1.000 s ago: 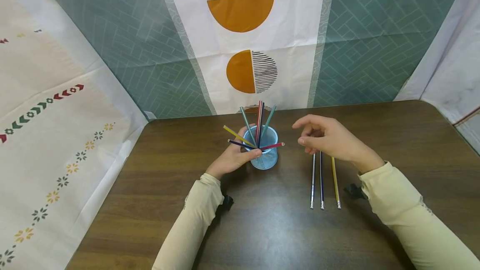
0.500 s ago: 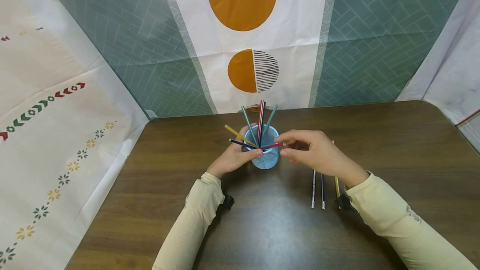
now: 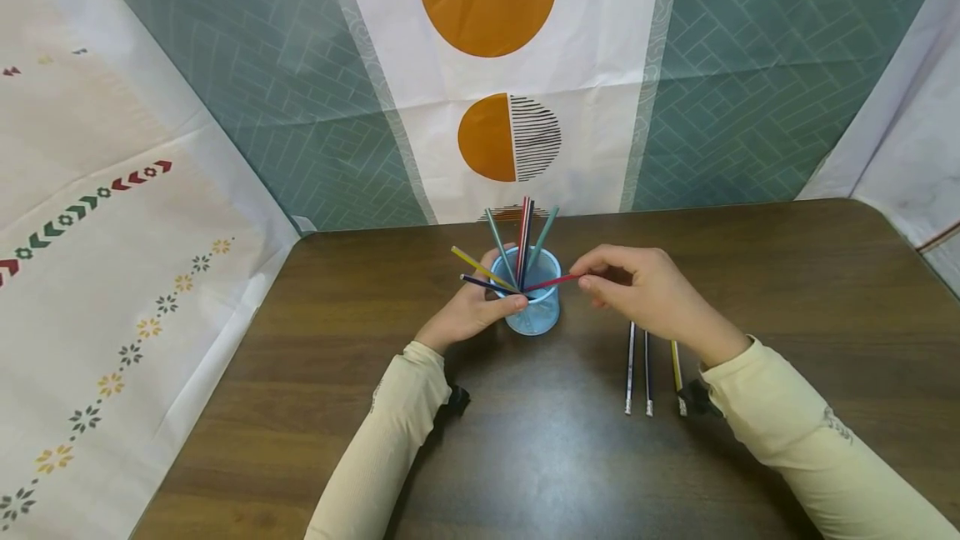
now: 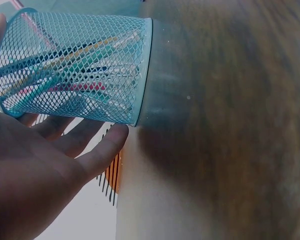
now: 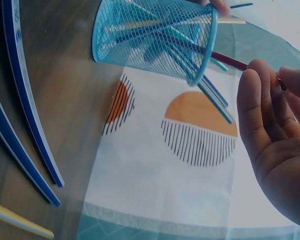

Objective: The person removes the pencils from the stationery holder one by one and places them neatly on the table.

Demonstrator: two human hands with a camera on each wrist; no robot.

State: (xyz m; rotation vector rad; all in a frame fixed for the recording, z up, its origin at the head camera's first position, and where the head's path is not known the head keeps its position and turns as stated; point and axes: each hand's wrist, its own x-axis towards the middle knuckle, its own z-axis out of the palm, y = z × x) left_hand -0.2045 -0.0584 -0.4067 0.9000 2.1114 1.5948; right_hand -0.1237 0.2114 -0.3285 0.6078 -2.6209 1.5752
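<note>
A light-blue mesh pencil cup [image 3: 534, 321] stands on the table with several pencils fanned out of its top. My left hand [image 3: 472, 311] holds it from the left side, thumb over the near rim. In the left wrist view, my fingers [image 4: 102, 150] lie along the mesh wall [image 4: 90, 60]. On the cup's right, my right hand [image 3: 641, 286] pinches the outer end of a red pencil [image 3: 553, 282] between thumb and fingertips. The pencil's other end is inside the cup, as the right wrist view [image 5: 230, 61] shows.
Right of the cup, a silvery-blue pencil [image 3: 629, 369], a dark blue pencil [image 3: 648, 373] and a yellow pencil [image 3: 677, 365] lie side by side on the brown table [image 3: 315, 340], partly under my right hand. A patterned cloth [image 3: 600, 132] hangs behind the table's back edge.
My right hand has come left from above the loose pencils to the cup and taken hold of the red pencil's end. My left hand stays on the cup.
</note>
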